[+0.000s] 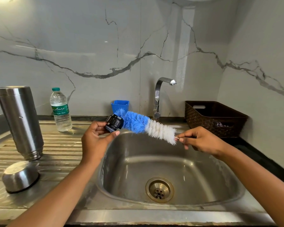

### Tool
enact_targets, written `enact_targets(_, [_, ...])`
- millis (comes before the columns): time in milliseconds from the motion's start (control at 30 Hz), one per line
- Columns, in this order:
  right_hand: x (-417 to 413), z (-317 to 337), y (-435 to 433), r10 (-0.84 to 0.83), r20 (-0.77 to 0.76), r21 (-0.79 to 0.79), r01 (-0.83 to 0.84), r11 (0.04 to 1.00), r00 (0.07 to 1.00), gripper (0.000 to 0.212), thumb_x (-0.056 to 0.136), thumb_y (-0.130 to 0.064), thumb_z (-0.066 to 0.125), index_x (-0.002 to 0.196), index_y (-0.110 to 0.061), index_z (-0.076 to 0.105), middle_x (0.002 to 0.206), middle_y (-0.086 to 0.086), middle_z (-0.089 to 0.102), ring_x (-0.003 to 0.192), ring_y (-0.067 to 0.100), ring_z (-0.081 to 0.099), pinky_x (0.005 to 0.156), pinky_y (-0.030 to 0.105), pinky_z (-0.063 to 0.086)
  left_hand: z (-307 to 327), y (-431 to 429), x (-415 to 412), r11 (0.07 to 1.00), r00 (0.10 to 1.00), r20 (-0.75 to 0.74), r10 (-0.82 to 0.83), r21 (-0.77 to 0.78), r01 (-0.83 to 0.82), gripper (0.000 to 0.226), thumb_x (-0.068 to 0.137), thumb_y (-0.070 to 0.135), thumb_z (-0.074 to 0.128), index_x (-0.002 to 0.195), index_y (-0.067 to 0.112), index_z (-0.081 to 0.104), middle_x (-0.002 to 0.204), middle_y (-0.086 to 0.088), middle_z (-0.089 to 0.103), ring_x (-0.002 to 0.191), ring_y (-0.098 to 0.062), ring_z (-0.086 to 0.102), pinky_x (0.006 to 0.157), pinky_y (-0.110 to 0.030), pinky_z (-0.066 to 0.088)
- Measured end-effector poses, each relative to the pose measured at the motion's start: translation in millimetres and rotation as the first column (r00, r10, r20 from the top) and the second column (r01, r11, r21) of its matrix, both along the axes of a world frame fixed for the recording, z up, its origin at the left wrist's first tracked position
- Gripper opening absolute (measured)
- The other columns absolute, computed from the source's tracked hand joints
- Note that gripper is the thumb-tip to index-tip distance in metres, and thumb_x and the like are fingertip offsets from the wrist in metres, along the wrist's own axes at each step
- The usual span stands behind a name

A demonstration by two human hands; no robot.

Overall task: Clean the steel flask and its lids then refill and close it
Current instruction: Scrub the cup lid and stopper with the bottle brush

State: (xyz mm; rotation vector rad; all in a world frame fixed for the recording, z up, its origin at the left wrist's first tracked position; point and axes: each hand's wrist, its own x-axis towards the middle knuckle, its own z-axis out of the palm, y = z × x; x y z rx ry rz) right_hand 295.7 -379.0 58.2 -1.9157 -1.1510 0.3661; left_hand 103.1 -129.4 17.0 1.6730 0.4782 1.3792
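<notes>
Steel sink point(121, 161), basin dry-looking, tap point(159, 94) not running. On the ribbed drainboard point(61, 149) to the left, the steel flask point(20, 122) stands mouth-down, threads against the ribs, probably so it drains. Over the basin, the bottle brush point(146, 126), blue bristles at the tip and white nearer the handle, is held slanting; working above the sink likely keeps drips off the counter. A plastic water bottle point(61, 112), capped and part full, stands behind the flask near the wall, likely there for the refill. The steel outer lid point(20, 176) sits upside down in front of the flask, also draining, I judge. The black inner lid point(114, 123) is in the air, the brush's blue tip pushed against or into its far end; which, I cannot tell. Left hand point(95, 141) grips that lid between thumb and curled fingers to steady it. Right hand point(202, 141) pinches the thin brush handle just behind the white bristles, a close hold for control. Step in hand: scrubbing the inner lid.
</notes>
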Motion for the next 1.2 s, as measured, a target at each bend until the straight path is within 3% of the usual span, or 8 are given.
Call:
enact_targets(67, [-1,0,1,-0.002,-0.029,0.018,0.003,1.000,1.000,0.015,0.090,-0.011,0.060,0.094,-0.017,0.073,0.058,0.001,0.061,0.038,0.002,0.031,0.037,0.014,0.023,0,-2,3,0.999,0.999,0.011,-0.034,-0.019,0.034,0.040,0.063,0.005,0.084,0.085,0.026,0.057,0.087,0.004,0.067,0.077,-0.008,0.065,0.076,-0.023,0.052])
enact_targets(200, [6,6,-9,0.036,-0.059,-0.040,-0.039,0.998,0.998,0.015,0.091,-0.014,0.059,0.096,-0.015,0.073,0.058,0.000,0.060,0.039,0.005,0.031,0.037,0.017,0.023,-1,8,-4,0.984,0.986,0.134,-0.101,-0.130,0.119,0.034,0.067,0.002,0.079,0.088,0.019,0.059,0.089,-0.009,0.068,0.081,-0.028,0.064,0.064,-0.026,0.058])
enact_targets(300, [5,6,-8,0.033,-0.086,-0.022,-0.035,0.999,0.996,0.015,0.091,-0.013,0.058,0.095,-0.015,0.073,0.059,0.002,0.059,0.038,0.006,0.030,0.035,0.016,0.023,1,1,-1,0.982,0.983,0.108,-0.151,-0.093,0.161,0.034,0.065,0.001,0.080,0.086,0.019,0.060,0.082,0.003,0.070,0.078,-0.016,0.067,0.067,-0.029,0.057])
enact_targets(400, [2,5,-4,0.028,-0.126,0.000,-0.028,1.000,0.992,0.015,0.091,-0.010,0.058,0.096,-0.013,0.072,0.058,0.004,0.057,0.035,0.005,0.030,0.034,0.015,0.022,2,-5,3,0.967,0.970,0.129,-0.205,-0.129,0.221,0.031,0.068,-0.003,0.077,0.086,0.015,0.060,0.074,0.007,0.072,0.069,-0.004,0.067,0.058,-0.019,0.055])
enact_targets(633, [3,5,-5,0.065,-0.177,-0.022,-0.070,0.997,0.982,0.017,0.091,-0.009,0.056,0.094,-0.013,0.072,0.057,0.005,0.057,0.034,0.007,0.029,0.033,0.015,0.022,0,-6,0,0.919,0.935,0.200,-0.293,-0.212,0.333,0.024,0.072,0.001,0.072,0.091,0.013,0.061,0.083,0.002,0.070,0.071,-0.007,0.068,0.058,-0.017,0.055])
enact_targets(700, [2,2,-3,0.073,-0.167,-0.008,-0.076,0.997,0.983,0.017,0.091,-0.009,0.056,0.093,-0.015,0.072,0.057,0.004,0.057,0.035,0.007,0.030,0.033,0.015,0.023,0,-8,1,0.883,0.910,0.209,-0.359,-0.241,0.403,0.034,0.062,0.016,0.079,0.091,0.013,0.062,0.084,-0.002,0.071,0.075,-0.011,0.069,0.058,-0.018,0.054])
enact_targets(833, [16,4,-15,0.084,-0.219,-0.010,-0.088,0.996,0.972,0.023,0.091,-0.010,0.056,0.084,-0.020,0.077,0.058,0.006,0.057,0.036,0.009,0.028,0.036,0.015,0.020,3,0,-5,0.833,0.881,0.270,-0.389,-0.306,0.461,0.080,0.030,0.053,0.091,0.094,0.014,0.064,0.079,0.001,0.074,0.077,-0.010,0.071,0.061,-0.018,0.055])
enact_targets(1200, [23,3,-21,0.096,-0.209,-0.012,-0.101,0.995,0.973,0.021,0.088,-0.013,0.058,0.085,-0.021,0.077,0.060,0.006,0.057,0.038,0.010,0.029,0.037,0.016,0.021,4,-8,-3,0.688,0.792,0.315,-0.523,-0.393,0.611,0.082,0.025,0.050,0.094,0.093,0.014,0.067,0.084,-0.003,0.073,0.072,-0.013,0.071,0.060,-0.020,0.056])
